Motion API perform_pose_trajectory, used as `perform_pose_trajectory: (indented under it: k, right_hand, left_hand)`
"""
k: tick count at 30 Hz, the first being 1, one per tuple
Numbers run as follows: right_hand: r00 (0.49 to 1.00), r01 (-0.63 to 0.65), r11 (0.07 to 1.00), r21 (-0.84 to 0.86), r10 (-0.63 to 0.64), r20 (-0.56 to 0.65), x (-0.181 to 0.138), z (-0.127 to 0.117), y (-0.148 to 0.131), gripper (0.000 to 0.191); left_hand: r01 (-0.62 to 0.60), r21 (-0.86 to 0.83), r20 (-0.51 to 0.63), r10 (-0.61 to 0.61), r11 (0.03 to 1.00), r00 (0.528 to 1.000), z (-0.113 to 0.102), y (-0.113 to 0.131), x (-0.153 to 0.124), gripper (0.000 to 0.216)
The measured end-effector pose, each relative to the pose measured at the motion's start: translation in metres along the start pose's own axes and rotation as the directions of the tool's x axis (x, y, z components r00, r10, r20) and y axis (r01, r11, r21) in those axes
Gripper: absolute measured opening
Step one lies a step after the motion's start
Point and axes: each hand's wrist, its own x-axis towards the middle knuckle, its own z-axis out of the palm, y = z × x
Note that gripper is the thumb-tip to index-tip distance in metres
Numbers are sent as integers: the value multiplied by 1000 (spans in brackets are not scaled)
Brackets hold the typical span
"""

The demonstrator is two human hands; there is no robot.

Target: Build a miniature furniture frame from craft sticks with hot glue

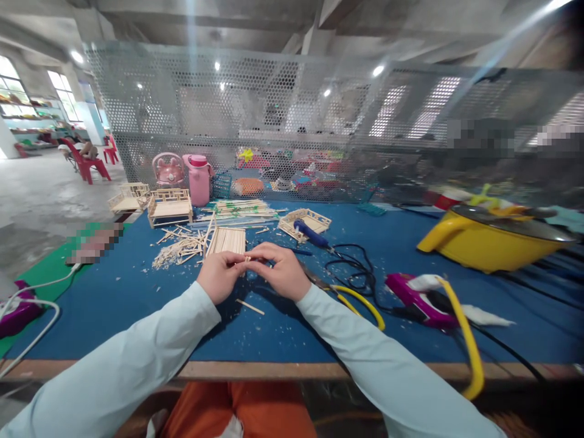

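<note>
My left hand [218,277] and my right hand [285,271] meet over the blue mat, thumbs and fingertips pinched together. Between them is the near end of a small model made of wooden sticks [227,239], its flat slatted panel showing behind my fingers. The exact pieces under my fingertips are mostly hidden. A loose wooden stick [250,306] lies just below my hands. To the left is a heap of stick offcuts [182,250]. A blue-handled soldering iron or similar tool [311,233] rests beyond my right hand, beside a finished-looking stick model [305,224].
Two more stick models [170,208] stand at the back left near a pink bottle [199,181]. Stick bundles [237,208] lie behind. Yellow-handled pliers [360,304], a purple glue gun [422,301] and a yellow pan [497,240] are rightward. Perforated metal screen [219,109] closes the back.
</note>
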Motion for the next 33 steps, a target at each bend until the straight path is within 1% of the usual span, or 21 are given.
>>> perform_pose_trajectory:
  k: [3, 5, 7, 9, 12, 14, 16, 19, 22, 26, 33]
  right_hand:
    - [994, -98, 992, 79, 101, -42, 3, 3, 2, 13]
    - [979, -188, 973, 136, 197, -59, 5, 6, 5, 14]
    - [954, -281, 942, 185, 295, -51, 8, 9, 9, 16]
    - [934, -342, 914, 217, 356, -31, 10, 14, 13, 18]
    - [927, -366, 906, 213, 376, -10, 12, 20, 16, 18]
    - [934, -348, 919, 182, 357, -14, 12, 23, 15, 17]
    - [943, -320, 935, 154, 330, -40, 12, 24, 14, 17]
    - [948, -294, 946, 133, 306, -82, 12, 25, 15, 18]
    - [956, -276, 955, 112, 285, -73, 11, 26, 17, 20]
    - [959, -271, 959, 86, 277, -54, 10, 27, 20, 22]
    - [958, -276, 954, 114, 283, -53, 10, 28, 20, 20]
  left_hand:
    - [12, 86, 14, -14, 996, 1000, -1, 2, -1, 21]
    - [32, 150, -25, -29, 988, 999, -7, 5, -6, 25]
    - [76, 186, -112, -55, 980, 992, -19, 8, -14, 28]
    - [121, 148, -200, -90, 982, 976, -35, 6, -22, 30]
    - [179, 118, -366, -125, 977, 922, -60, -5, -31, 33]
    - [193, 115, -404, -132, 974, 905, -69, -15, -32, 34]
    - [183, 141, -379, -118, 973, 918, -70, -22, -30, 34]
    - [152, 250, -291, -76, 956, 954, -63, -27, -27, 31]
    - [119, 335, -218, -46, 935, 975, -56, -28, -27, 28]
    - [109, 354, -206, -36, 929, 978, -54, -29, -27, 28]
    - [118, 350, -178, -57, 929, 982, -55, -30, -25, 27]
